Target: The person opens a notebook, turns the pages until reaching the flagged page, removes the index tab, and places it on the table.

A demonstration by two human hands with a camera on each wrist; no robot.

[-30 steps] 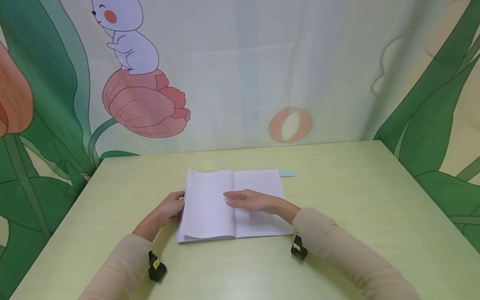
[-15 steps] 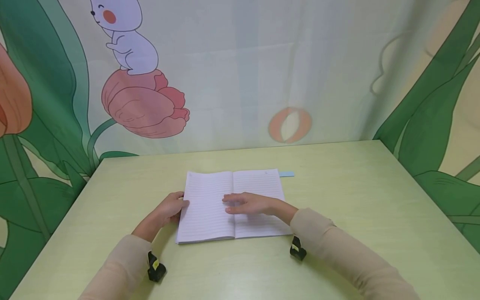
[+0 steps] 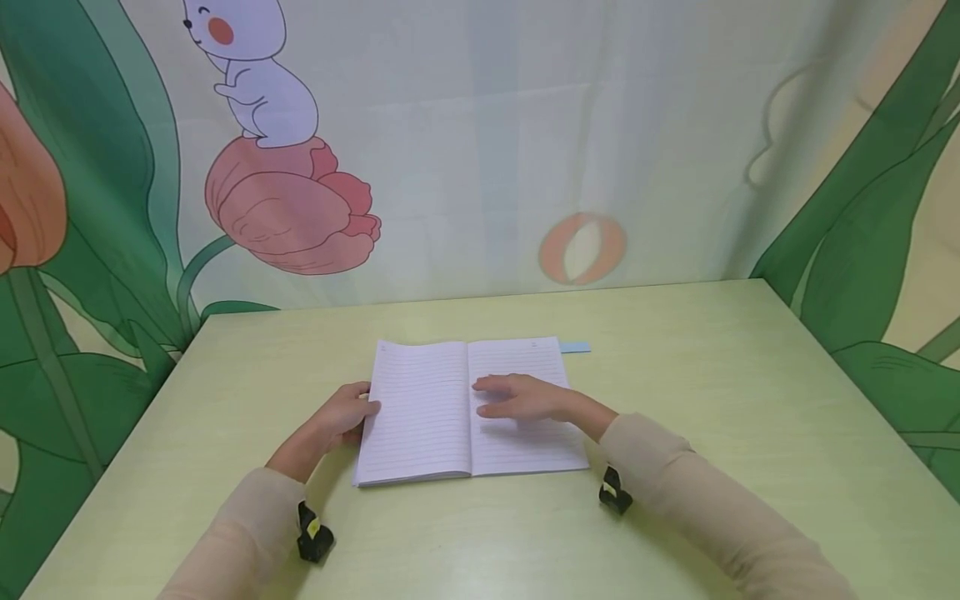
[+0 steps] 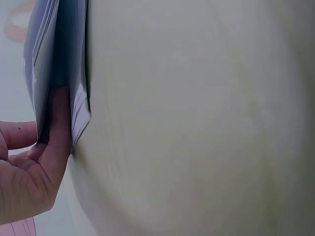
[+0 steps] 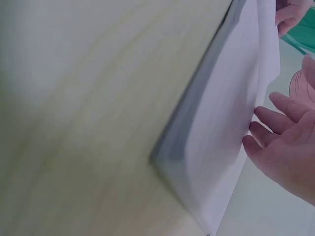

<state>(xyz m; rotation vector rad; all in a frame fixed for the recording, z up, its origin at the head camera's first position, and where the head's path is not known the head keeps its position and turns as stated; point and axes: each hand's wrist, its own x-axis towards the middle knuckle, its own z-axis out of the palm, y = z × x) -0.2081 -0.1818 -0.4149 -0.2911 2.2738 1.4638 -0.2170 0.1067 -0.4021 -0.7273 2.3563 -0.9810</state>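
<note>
A lined notebook [image 3: 420,425] lies open on the table, its pages showing ruled lines and no writing. At its left edge my left hand [image 3: 341,417] pinches a stack of pages, thumb on top. In the left wrist view, fingers [image 4: 60,113] reach in between that stack and the pages below. Over the right-hand page is my right hand [image 3: 525,398], fingers spread and fairly straight, holding nothing. The right wrist view has its fingertips [image 5: 253,142] close to the page surface.
A light blue strip [image 3: 575,347] sticks out beyond the notebook's upper right edge. The pale table [image 3: 697,358] stretches around the notebook, with a printed curtain [image 3: 450,167] behind it. A black device [image 3: 315,537] is worn at each wrist.
The left-hand page has settled flat, and my left thumb now rests on top of it. My right hand has moved right, from the left page across the fold to the right page.
</note>
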